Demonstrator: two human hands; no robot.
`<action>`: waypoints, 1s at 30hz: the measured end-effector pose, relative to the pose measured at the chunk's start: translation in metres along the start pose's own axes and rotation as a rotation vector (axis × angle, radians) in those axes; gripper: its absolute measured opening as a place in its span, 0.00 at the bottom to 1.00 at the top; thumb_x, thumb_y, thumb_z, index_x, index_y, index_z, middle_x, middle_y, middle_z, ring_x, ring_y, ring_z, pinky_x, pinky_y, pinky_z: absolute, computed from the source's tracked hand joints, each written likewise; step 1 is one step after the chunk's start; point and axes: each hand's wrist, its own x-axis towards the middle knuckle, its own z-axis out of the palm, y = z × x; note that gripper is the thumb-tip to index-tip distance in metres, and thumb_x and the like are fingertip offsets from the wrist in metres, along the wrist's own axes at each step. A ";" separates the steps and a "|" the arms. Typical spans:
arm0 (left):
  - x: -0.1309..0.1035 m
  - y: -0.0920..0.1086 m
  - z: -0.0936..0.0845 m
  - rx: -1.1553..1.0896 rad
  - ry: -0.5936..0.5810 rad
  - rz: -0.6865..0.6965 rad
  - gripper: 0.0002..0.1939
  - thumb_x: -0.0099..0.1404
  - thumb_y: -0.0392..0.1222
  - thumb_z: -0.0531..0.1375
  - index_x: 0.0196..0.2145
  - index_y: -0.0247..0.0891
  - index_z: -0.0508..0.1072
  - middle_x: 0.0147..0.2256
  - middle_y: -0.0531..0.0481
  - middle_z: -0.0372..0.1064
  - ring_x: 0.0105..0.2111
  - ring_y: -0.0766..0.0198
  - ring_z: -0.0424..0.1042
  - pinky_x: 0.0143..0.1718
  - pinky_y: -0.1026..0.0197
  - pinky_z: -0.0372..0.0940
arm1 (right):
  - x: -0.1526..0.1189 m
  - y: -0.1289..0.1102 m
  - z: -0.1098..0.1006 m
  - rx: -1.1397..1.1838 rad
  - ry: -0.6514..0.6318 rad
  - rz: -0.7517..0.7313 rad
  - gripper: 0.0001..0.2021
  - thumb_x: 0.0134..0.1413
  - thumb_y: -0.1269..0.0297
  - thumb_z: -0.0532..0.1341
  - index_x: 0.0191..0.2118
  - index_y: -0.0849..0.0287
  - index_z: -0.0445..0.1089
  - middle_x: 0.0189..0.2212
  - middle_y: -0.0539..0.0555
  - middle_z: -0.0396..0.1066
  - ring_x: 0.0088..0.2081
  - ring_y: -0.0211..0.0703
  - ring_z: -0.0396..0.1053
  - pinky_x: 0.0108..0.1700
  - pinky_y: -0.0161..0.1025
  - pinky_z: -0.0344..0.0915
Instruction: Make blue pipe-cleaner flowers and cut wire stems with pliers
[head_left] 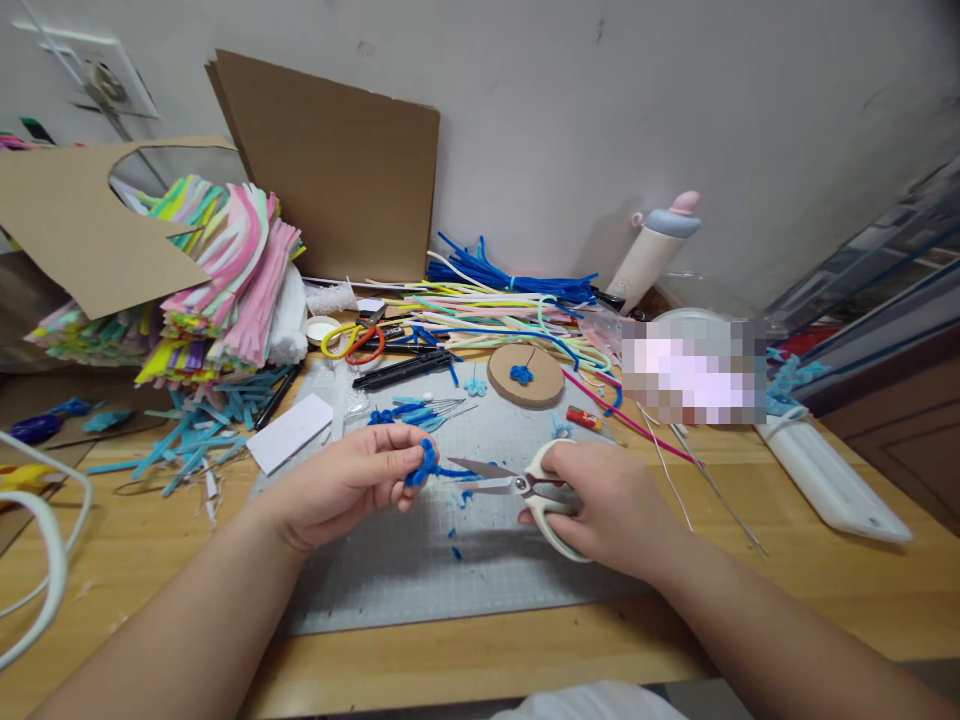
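The worktop (450, 655) carries a grey cutting mat (420, 580), likely shielding it. Above that, the right hand (615, 500) grips cream-handled scissors (520, 485), blades parted beside a blue stem (448, 472); the left hand (360, 475) pinches the blue pipe-cleaner flower (427, 460) at its end, apparently to steady it.

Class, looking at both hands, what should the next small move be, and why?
Probably gently closing the cream-handled scissors in the right hand to trim the blue pipe cleaner: their blades stand open at its tail, the left hand pinches its looped end, and blue snippets lie on the grey cutting mat.
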 end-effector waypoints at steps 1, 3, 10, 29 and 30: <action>0.000 0.000 0.000 -0.003 -0.002 0.002 0.11 0.54 0.41 0.65 0.34 0.33 0.72 0.26 0.52 0.63 0.23 0.72 0.61 0.23 0.69 0.59 | 0.000 0.000 0.000 0.002 0.003 0.000 0.14 0.48 0.53 0.62 0.28 0.58 0.61 0.26 0.50 0.68 0.28 0.40 0.61 0.30 0.37 0.49; 0.000 -0.001 0.000 -0.006 -0.004 0.008 0.10 0.56 0.40 0.64 0.35 0.33 0.71 0.26 0.52 0.63 0.23 0.72 0.61 0.23 0.69 0.59 | 0.000 0.000 0.001 0.012 0.014 -0.004 0.15 0.48 0.52 0.62 0.28 0.58 0.61 0.26 0.50 0.68 0.28 0.40 0.61 0.30 0.37 0.48; 0.001 -0.001 0.000 -0.005 0.009 0.007 0.09 0.57 0.40 0.63 0.35 0.34 0.70 0.25 0.53 0.62 0.22 0.73 0.60 0.23 0.69 0.60 | -0.003 0.000 0.001 0.022 0.038 -0.019 0.15 0.48 0.51 0.62 0.28 0.58 0.61 0.26 0.50 0.68 0.28 0.40 0.61 0.30 0.37 0.49; 0.004 -0.005 0.002 -0.077 -0.065 -0.035 0.07 0.60 0.38 0.61 0.36 0.33 0.70 0.23 0.52 0.61 0.22 0.73 0.59 0.22 0.71 0.58 | -0.001 -0.001 0.003 0.008 0.048 -0.039 0.12 0.46 0.57 0.64 0.28 0.58 0.63 0.24 0.48 0.68 0.27 0.39 0.61 0.30 0.36 0.49; 0.004 -0.006 0.001 -0.086 -0.067 -0.034 0.07 0.60 0.38 0.60 0.36 0.33 0.70 0.24 0.52 0.61 0.22 0.73 0.59 0.22 0.71 0.58 | -0.001 -0.001 0.003 0.015 0.051 -0.038 0.12 0.47 0.56 0.64 0.27 0.58 0.63 0.24 0.48 0.68 0.26 0.39 0.61 0.30 0.36 0.49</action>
